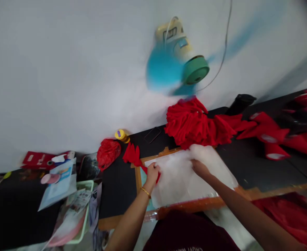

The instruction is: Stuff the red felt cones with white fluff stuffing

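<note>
Over the left part of a white sheet (174, 191) on the table, my left hand (152, 174) is closed on a small red cloth piece (158, 177), part of which shows by the fingers. My right hand (199, 168) is at the middle of the sheet, fingers closed at the lower edge of a white, fluffy-looking wad of stuffing (202, 154). Motion blurs the wad, and its outline merges with the sheet. Further red cloth pieces (131, 154) lie just beyond my left hand. Behind the sheet rises a large heap of red cloth pieces (186, 122).
A wall fan (195, 69) with blue blades hangs above the table. Along the back stand a yellow-lidded jar (122, 136), a phone (152, 135) and a red plastic bag (108, 153). A green-rimmed basket (87, 212) is at left. More red cloth items (269, 134) lie right.
</note>
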Demonstrator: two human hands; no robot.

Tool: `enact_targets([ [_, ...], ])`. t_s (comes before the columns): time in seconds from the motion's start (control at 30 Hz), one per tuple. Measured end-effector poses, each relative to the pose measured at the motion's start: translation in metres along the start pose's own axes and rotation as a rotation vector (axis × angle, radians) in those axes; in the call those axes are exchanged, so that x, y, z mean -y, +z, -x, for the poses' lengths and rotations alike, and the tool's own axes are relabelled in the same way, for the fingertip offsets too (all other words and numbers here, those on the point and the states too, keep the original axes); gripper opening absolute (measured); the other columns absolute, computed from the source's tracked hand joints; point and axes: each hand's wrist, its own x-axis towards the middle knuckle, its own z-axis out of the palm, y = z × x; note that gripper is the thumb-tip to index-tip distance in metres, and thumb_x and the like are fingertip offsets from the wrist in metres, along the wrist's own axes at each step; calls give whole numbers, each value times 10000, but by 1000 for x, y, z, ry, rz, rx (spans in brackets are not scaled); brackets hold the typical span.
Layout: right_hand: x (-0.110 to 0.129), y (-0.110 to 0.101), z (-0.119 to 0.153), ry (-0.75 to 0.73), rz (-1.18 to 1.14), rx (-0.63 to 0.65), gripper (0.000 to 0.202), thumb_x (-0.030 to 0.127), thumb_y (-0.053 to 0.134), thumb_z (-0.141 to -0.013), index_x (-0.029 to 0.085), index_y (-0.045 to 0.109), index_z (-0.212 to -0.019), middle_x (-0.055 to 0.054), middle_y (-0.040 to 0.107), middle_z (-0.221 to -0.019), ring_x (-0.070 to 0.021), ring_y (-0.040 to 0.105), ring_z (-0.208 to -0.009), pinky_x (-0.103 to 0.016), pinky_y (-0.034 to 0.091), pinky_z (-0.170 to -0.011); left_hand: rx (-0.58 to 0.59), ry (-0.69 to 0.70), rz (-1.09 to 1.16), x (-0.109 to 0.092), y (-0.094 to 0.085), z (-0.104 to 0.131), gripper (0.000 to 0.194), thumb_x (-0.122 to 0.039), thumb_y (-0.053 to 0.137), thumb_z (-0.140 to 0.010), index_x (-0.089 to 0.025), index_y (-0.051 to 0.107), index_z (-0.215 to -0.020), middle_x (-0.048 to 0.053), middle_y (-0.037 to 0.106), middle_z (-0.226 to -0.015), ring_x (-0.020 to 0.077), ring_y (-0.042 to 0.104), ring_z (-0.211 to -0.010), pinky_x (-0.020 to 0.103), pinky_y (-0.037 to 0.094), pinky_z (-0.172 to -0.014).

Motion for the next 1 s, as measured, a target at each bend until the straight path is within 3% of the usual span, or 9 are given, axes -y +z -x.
enact_targets([
  [0.07,4,-5,4,-8,36,19,397,33,536,-836,142,621,-1208,-179,611,-1280,-256,655,-1044,-357,513,-866,-3,-66,142,-2,-20,7,135,-295,631,-793,-186,596,-865,6,609,-706,154,617,-630,283,511,-634],
  [0.17,22,-8,16,-74,90,-21,516,107,525,-846,182,501,-1356,-171,458,-1460,-289,614,-1142,-381,523,-865,21,-146,318,-2,-34,20,304,-453,678,-777,-178,579,-862,17,606,-695,152,631,-606,275,507,-587],
  [0.37,87,14,40,-315,-93,15,491,187,490,-873,220,484,-1363,-116,507,-1384,-187,665,-963,-339,543,-888,121,-224,530,5,-24,37,368,-481,754,-731,-182,580,-859,48,647,-773,182,661,-717,279,510,-609],
  [0.47,107,27,42,-291,-34,40,587,150,524,-842,210,432,-1418,-133,451,-1457,-214,638,-1076,-352,539,-904,133,-231,499,12,-17,38,361,-460,770,-718,-180,576,-836,26,612,-735,176,640,-707,281,504,-618],
  [0.6,85,26,34,-38,237,7,656,31,473,-810,206,426,-1440,-166,348,-1561,-294,590,-1188,-384,545,-849,112,-224,365,25,-16,39,313,-410,763,-720,-164,594,-816,-3,551,-690,136,556,-621,252,458,-564],
  [0.7,50,12,26,56,312,17,577,-7,372,-850,164,503,-1385,-212,486,-1457,-292,645,-1094,-386,536,-820,120,-194,284,33,-14,44,271,-370,767,-707,-161,625,-807,15,576,-750,135,540,-652,233,434,-553],
  [0.8,32,2,17,-5,294,64,426,10,365,-878,130,664,-1157,-189,678,-1182,-257,672,-1024,-336,508,-861,143,-153,226,34,0,46,215,-321,771,-688,-163,639,-749,25,595,-754,147,533,-697,217,415,-561],
  [0.93,40,12,12,-126,245,131,329,22,449,-836,159,714,-974,-114,713,-1052,-210,669,-1004,-274,486,-883,175,-97,198,26,39,34,203,-223,764,-660,-173,684,-840,66,670,-976,153,568,-780,220,431,-620],
  [1.0,46,21,13,-153,226,158,312,39,458,-843,166,714,-966,-98,715,-1028,-193,676,-954,-261,491,-851,210,-82,198,23,60,24,188,-183,752,-643,-170,699,-822,70,681,-967,155,580,-756,241,450,-644],
])
